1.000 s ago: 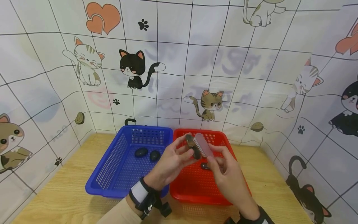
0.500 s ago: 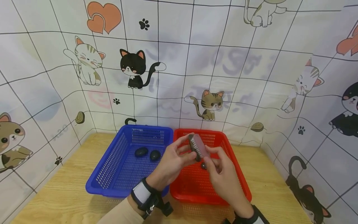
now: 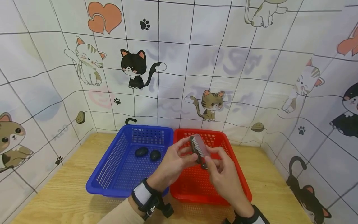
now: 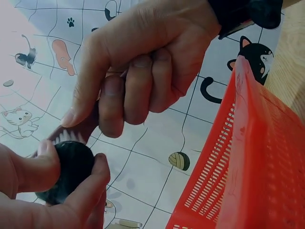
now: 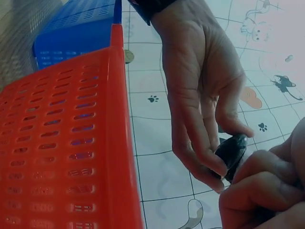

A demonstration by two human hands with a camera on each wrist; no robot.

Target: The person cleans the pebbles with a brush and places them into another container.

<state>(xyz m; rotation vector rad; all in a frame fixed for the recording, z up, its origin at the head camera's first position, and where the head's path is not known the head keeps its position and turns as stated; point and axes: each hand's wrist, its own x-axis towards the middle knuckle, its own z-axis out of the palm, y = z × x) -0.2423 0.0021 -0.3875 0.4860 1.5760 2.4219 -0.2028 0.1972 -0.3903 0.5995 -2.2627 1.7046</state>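
Note:
Over the red basket [image 3: 205, 196], my left hand [image 3: 174, 163] pinches a smooth dark stone [image 4: 71, 167] between thumb and fingers. A small pink brush [image 3: 202, 146] with white bristles is gripped by my right hand [image 3: 225, 174]. Its bristles [image 4: 66, 137] lie against the stone in the left wrist view. From the right wrist view, the stone's dark edge [image 5: 232, 153] shows between the left fingertips, while the right hand [image 5: 267, 191] hides the brush. Another dark stone [image 3: 204, 166] lies in the red basket, partly behind the right hand.
A blue basket [image 3: 102, 177] stands directly left of the red one on the wooden table [image 3: 58, 183]. Inside it lie two black stones, one oval [image 3: 141, 151] and one rounder [image 3: 155, 155]. A cat-patterned sheet [image 3: 167, 62] hangs behind and at both sides.
The brush has shifted slightly left and now covers more of the held stone, which has turned more edge-on. Both hands keep their holds, and the stones in the baskets stay put.

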